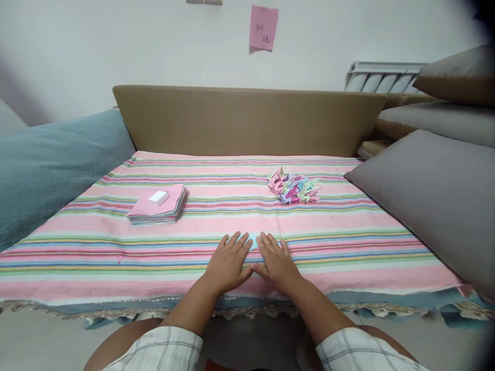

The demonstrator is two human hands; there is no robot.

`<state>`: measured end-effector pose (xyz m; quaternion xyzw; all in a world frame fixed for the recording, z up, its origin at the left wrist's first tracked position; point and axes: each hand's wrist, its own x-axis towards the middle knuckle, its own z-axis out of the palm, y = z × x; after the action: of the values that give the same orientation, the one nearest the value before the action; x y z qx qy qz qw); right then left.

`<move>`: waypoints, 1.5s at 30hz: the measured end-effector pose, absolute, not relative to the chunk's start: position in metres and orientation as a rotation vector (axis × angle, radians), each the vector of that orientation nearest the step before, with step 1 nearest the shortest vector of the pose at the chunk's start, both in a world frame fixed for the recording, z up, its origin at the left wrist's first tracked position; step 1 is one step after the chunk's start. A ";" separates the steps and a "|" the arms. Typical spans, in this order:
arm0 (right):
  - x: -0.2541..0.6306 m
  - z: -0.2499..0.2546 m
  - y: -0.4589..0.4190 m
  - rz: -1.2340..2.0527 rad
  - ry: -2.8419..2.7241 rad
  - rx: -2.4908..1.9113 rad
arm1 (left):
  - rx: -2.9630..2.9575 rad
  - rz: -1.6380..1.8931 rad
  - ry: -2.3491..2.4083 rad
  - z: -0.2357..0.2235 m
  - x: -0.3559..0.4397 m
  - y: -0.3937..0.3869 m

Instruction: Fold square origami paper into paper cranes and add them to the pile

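Note:
A small light-blue piece of paper (pixel 253 241) lies on the striped cloth, mostly covered by my fingers. My left hand (pixel 229 262) rests flat over its left side, fingers stretched out. From the right, my right hand (pixel 277 262) lies flat with its fingers on the paper's other side. The two thumbs meet just below it. How the paper is folded is hidden under the hands. Beyond my right hand sits a pile of folded paper cranes (pixel 294 186) in pink, purple, blue and green. A stack of coloured paper sheets (pixel 170 205) stands to the left.
A white box-shaped object (pixel 159 198) sits on the stack. The striped cloth (pixel 216 178) covers the seat, with a brown backrest (pixel 247 121) behind. Grey cushions (pixel 436 190) border the right, a blue-grey cushion (pixel 65 154) the left. A pink note (pixel 263 27) hangs on the wall.

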<state>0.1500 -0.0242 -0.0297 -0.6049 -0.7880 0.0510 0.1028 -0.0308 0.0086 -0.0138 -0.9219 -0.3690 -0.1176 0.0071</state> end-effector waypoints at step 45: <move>0.158 -0.040 -0.026 -0.027 -2.479 -1.490 | -2.913 -0.312 -1.171 -0.016 -0.031 0.001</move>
<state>0.1580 -0.0264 -0.0400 -0.5110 -0.8505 -0.0092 0.1241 -0.0310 0.0006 -0.0163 -0.9233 -0.3711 -0.0989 -0.0069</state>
